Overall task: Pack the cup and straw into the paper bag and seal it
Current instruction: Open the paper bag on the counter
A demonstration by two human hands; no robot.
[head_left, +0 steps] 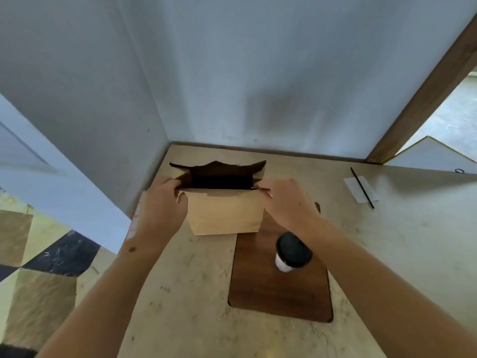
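Observation:
A brown paper bag point(224, 213) stands upright on the table, its mouth spread wide and dark inside. My left hand point(161, 202) grips the bag's left top edge and my right hand point(286, 202) pinches its right top edge. A white cup with a black lid point(293, 251) stands on a dark wooden board point(278, 293), just below my right wrist and to the right of the bag. A thin black straw point(362, 188) lies across a white paper slip point(357, 186) at the far right of the table.
The pale table point(180, 293) sits in a corner of grey-white walls point(232, 73). A wooden post point(423, 99) rises at the back right. The table's left edge drops to a patterned floor point(51, 267).

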